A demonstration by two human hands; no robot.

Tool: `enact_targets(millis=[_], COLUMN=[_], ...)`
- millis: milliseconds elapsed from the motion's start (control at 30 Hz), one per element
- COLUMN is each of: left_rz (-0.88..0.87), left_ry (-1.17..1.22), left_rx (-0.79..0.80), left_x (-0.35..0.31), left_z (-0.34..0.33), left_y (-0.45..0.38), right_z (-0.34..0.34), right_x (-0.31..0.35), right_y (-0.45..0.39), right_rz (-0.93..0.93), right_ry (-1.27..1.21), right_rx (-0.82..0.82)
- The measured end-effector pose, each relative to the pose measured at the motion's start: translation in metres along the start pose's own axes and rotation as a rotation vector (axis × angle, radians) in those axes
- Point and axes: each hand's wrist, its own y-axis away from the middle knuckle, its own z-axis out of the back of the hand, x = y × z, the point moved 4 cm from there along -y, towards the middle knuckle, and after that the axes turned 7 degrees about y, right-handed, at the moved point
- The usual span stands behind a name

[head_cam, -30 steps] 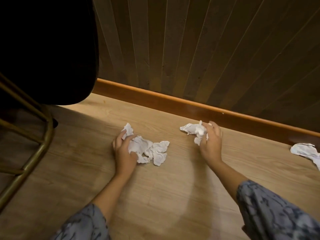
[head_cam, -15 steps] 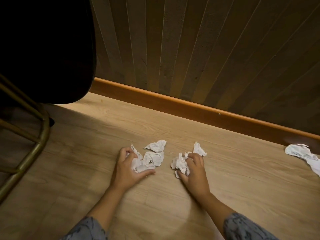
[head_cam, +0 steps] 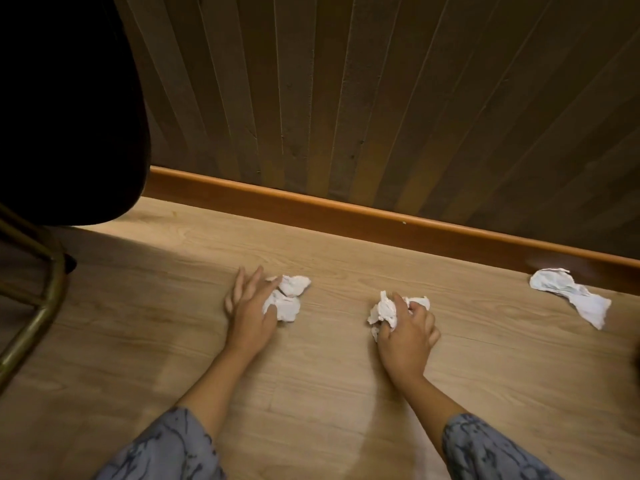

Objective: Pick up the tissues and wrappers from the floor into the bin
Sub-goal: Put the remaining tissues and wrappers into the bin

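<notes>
No brand, label or legible writing is showing on any item. The surface is a light wood-grain laminate floor [head_cam: 311, 393], meeting an orange-brown skirting board [head_cam: 346, 211] along its far edge, above which a wall of dark vertical wooden slats [head_cam: 381, 98] is rising. At the floor's left edge a brass-coloured tubular chair frame [head_cam: 45, 299] is standing beneath a dark seat [head_cam: 62, 116] that is casting shadow over the near-left area. Both hands are lying low on the middle of the floor, with patterned grey sleeves [head_cam: 166, 448] entering from the near edge. The left hand [head_cam: 251, 308] is resting with fingers spread and loosened, its thumb pressing on a crumpled white tissue [head_cam: 287, 297] lying on the floor just to its right; it is not closing round the tissue. The right hand [head_cam: 407, 329] is clenching its fingers round a second crumpled tissue [head_cam: 382, 311], part of which is protruding past the knuckles on the left. A third tissue [head_cam: 571, 296], flatter and elongated, is lying well apart near the floor's far-right corner, just beside the skirting board. Lighting is dim and warm.
</notes>
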Motion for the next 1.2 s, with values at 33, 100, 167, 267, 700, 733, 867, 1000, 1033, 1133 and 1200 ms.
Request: enact_targets(millis=[33,100,167,267,700,733,867,1000,1033,1133,1200], left_rz=[-0.038,-0.105,-0.124,-0.126,-0.175,-0.196,-0.244,-0.285,-0.292,-0.324,-0.352], left_ry=[-0.065,-0.149,-0.156,-0.014,0.246,0.206,0.082,0.004,-0.024,-0.109,-0.134], left_rx=[0.065,0.142,0.174,0.127,0.244,0.288,0.389,0.417,0.429,0.467,0.495], left_x=[0.000,0.001,0.000,-0.003,-0.146,-0.160,-0.216,-0.261,-0.270,-0.292,-0.302], left_z=[-0.009,-0.022,-0.031,-0.037,-0.062,-0.067,-0.085,-0.103,-0.109,-0.123,-0.131], left_y=[0.001,0.008,0.015,0.020,-0.032,-0.037,-0.052,-0.064,-0.066,-0.071,-0.074], right_z=[0.000,0.002,0.002,0.000,0.073,0.083,0.121,0.133,0.134,0.121,0.108], right_x=[-0.005,-0.016,-0.028,-0.049,-0.141,-0.156,-0.226,-0.282,-0.291,-0.304,-0.301], right_y=[0.001,0.004,0.008,0.012,-0.044,-0.056,-0.098,-0.137,-0.146,-0.168,-0.177], right_rz=[-0.030,-0.084,-0.110,-0.043,-0.162,-0.196,-0.333,-0.460,-0.492,-0.596,-0.569], right_ry=[0.037,0.007,-0.068,-0.128,-0.404,-0.352,-0.204,-0.171,-0.179,-0.303,-0.373], right_rx=[-0.013,-0.040,-0.060,-0.040,-0.114,-0.105,-0.133,-0.114,-0.101,-0.001,0.084])
